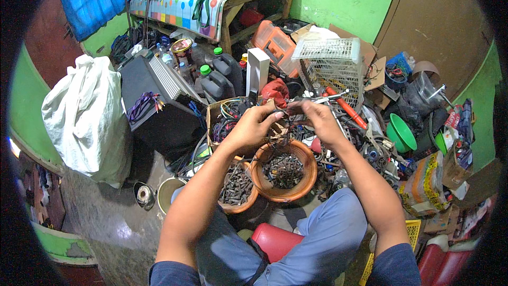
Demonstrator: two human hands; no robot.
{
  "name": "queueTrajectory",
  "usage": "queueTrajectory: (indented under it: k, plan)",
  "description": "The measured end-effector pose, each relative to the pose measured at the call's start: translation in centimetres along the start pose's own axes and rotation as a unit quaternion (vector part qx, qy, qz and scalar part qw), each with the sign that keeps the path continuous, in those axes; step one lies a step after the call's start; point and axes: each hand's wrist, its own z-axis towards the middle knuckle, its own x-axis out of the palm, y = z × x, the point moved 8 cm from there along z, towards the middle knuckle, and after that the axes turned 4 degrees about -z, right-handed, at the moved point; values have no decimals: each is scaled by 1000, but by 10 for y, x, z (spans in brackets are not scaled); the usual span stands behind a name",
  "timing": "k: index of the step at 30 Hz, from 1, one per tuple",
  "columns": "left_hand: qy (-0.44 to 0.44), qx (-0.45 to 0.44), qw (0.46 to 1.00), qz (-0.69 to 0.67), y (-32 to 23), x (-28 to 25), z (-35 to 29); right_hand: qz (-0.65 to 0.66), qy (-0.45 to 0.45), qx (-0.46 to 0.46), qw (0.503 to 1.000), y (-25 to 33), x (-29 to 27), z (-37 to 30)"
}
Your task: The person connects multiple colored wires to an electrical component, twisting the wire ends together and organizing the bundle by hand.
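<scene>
My left hand (254, 126) and my right hand (321, 119) are raised close together in front of me. Thumb and fingers of the left are closed on a dark, thin cable-like tangle (281, 128). The right hand's fingers are bent together at the tangle's other side; their tips are partly hidden, so what they pinch is unclear. Straight below hangs the space over an orange-brown bowl (312, 172) of dark screws or bolts (284, 171). Touching it on the left, a second such bowl (239, 209) contains more dark metal pieces, partly covered by my left forearm.
A cardboard box of cables (214, 127) stands beyond my left hand. Left are a white sack (87, 122) and a dark case (145, 90). Mixed tools and metal parts lie right, around a white crate (330, 63) and a green bowl (401, 133). A cloth-covered table (174, 13) stands behind.
</scene>
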Motion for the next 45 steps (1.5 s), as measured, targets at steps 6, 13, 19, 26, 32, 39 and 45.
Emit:
queueTrajectory:
  k: [6, 13, 19, 26, 32, 39, 45]
  plan:
    - [-89, -17, 994, -55, 5, -15, -1, -110, 23, 29, 993, -24, 3, -4]
    - [-124, -18, 992, 24, 19, -37, 3, -164, -120, 25, 979, 13, -32, -2]
    - [-209, -121, 965, -104, 24, -63, -6, -159, -232, -4, 960, 9, -70, -9]
    - [-254, -80, 960, -90, 41, -82, -10, -235, -210, -48, 948, 26, -65, -10]
    - [-293, -38, 932, 211, 12, -92, -17, -455, -230, -198, 837, 73, -40, -25]
    - [-242, -65, 966, 60, 21, -87, -16, -397, -310, -134, 853, 68, -53, -26]
    - [-162, -129, 973, -98, 24, -74, -18, -365, -322, -44, 873, 35, -82, -25]
